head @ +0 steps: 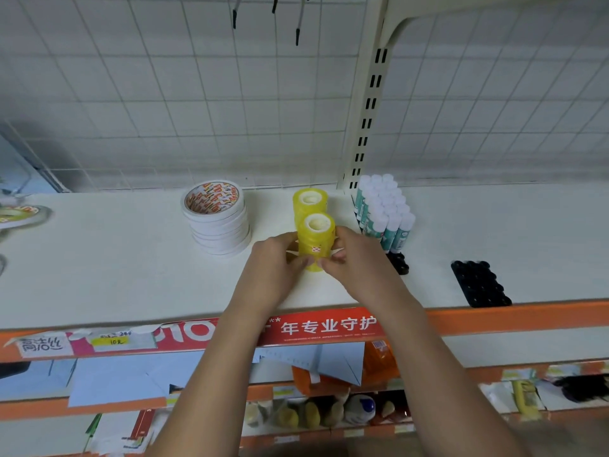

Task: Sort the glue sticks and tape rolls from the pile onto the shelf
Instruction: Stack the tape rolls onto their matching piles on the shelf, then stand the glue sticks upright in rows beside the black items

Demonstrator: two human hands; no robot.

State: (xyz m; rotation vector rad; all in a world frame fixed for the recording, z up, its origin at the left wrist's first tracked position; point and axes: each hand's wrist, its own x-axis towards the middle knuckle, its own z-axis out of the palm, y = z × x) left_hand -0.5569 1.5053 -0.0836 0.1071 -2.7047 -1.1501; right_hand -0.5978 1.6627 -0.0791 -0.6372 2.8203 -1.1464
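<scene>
A stack of yellow tape rolls (316, 239) stands upright on the white shelf (131, 275). My left hand (273, 268) grips its left side and my right hand (352, 258) grips its right side, fingertips meeting at its base. A second yellow tape stack (309, 199) stands just behind it. To the left is a stack of white double-sided tape rolls (217, 219). To the right, a tight block of white-capped glue sticks (384, 212) stands in a black tray.
An empty black holder tray (479, 285) lies at the right near the shelf's orange front edge (510, 316). More tape rolls (19, 216) sit at the far left. A slotted upright post (365, 120) rises behind the glue sticks. Lower shelves hold envelopes and small goods.
</scene>
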